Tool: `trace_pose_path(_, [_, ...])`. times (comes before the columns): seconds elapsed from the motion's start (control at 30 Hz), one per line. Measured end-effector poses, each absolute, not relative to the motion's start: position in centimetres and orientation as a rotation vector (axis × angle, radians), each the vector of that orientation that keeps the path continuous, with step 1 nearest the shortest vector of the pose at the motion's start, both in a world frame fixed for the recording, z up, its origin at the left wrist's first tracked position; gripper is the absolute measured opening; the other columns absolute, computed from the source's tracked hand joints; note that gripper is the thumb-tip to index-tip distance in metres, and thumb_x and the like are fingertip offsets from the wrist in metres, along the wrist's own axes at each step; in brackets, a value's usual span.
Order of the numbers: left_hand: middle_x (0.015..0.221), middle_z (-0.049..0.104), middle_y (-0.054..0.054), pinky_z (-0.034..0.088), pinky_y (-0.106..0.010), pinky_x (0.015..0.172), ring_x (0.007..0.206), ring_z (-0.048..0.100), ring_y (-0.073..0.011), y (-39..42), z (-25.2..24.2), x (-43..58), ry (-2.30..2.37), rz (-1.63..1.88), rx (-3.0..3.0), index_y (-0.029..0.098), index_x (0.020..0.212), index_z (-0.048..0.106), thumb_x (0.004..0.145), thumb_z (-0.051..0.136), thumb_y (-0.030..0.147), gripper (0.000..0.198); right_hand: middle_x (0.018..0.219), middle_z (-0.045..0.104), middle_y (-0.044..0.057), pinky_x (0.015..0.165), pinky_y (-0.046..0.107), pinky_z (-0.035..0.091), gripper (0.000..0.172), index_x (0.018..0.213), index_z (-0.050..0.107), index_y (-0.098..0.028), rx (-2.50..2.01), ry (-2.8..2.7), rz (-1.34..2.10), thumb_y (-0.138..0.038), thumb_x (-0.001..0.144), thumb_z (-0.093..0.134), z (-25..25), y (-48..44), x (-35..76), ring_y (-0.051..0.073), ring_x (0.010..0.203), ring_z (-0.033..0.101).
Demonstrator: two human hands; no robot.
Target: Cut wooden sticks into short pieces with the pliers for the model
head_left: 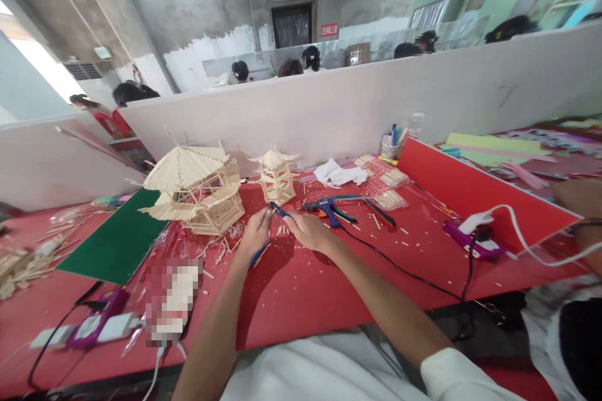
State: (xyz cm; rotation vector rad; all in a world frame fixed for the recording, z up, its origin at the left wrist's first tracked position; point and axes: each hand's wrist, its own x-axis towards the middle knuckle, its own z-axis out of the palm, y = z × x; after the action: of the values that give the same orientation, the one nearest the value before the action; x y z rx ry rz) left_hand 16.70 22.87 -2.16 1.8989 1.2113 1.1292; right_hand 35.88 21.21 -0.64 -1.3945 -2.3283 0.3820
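My right hand [308,230] is closed around a slim dark blue hand tool [279,209]; its exact kind is hard to make out. Close beside it, my left hand [256,230] has its fingers pinched near the tool's tip, and what they hold is hidden. A blue handle-like piece [259,253] shows by my left wrist. Just beyond my hands stands a small pavilion model [276,177] of wooden sticks. To its left is a larger stick pavilion [197,191] with a wide roof. A blue glue gun [328,208] lies right of my hands.
Stick offcuts litter the red table [301,301]. A green board [117,238] lies left; a red board [480,191] leans right. Bagged sticks [388,185] and a white cloth [338,173] lie behind. Purple power strips [470,241], cables and a phone [174,301] are nearby.
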Motion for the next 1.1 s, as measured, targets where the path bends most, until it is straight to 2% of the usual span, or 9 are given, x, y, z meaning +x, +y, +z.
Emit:
trace_pose_path(0.23, [0.062,0.045,0.003,0.034,-0.025,0.061,0.059,0.040,-0.0127,22.76,-1.74,16.77,1.288,1.130,2.037,0.017,0.082,0.055,0.098,0.034,0.046,0.039,0.089,0.070,0.005,0.067,0.025,0.030,0.042,0.115,0.057,-0.019,-1.362,-2.313,0.431,-0.041,0.107,0.022,-0.74,21.34,35.95,0.019,0.082,0.065])
trace_pose_path(0.53, [0.081,0.066,-0.005,0.041,-0.027,0.074,0.077,0.059,-0.0180,22.56,-1.53,16.79,1.387,1.087,2.150,0.018,0.087,0.059,0.099,0.034,0.038,0.034,0.088,0.070,0.006,0.067,0.026,0.031,0.042,0.112,0.057,-0.019,-1.342,-2.331,0.426,-0.041,0.106,0.022,-0.82,21.45,36.01,0.020,0.085,0.066])
trace_pose_path(0.63, [0.084,0.067,-0.007,0.042,-0.028,0.076,0.081,0.061,-0.0193,22.52,-1.55,16.88,1.409,1.081,2.161,0.018,0.088,0.059,0.098,0.034,0.037,0.033,0.092,0.071,0.007,0.067,0.026,0.031,0.042,0.112,0.057,-0.019,-1.358,-2.339,0.417,-0.042,0.106,0.022,-0.70,21.29,35.97,0.020,0.086,0.067])
trace_pose_path(0.77, [0.078,0.066,-0.006,0.042,-0.028,0.073,0.075,0.061,-0.0192,22.48,-1.55,17.06,1.448,1.067,2.181,0.018,0.086,0.058,0.098,0.034,0.036,0.032,0.096,0.072,0.008,0.068,0.026,0.032,0.043,0.114,0.057,-0.019,-1.398,-2.332,0.410,-0.042,0.106,0.021,-0.74,21.21,35.88,0.021,0.087,0.067])
trace_pose_path(1.1, [0.082,0.069,-0.008,0.043,-0.028,0.075,0.078,0.065,-0.0199,22.75,-2.01,17.01,1.500,1.056,2.224,0.020,0.088,0.059,0.099,0.034,0.033,0.031,0.093,0.072,0.008,0.069,0.026,0.032,0.042,0.111,0.058,-0.019,-1.364,-2.326,0.431,-0.042,0.106,0.023,-0.50,21.21,36.03,0.020,0.087,0.067])
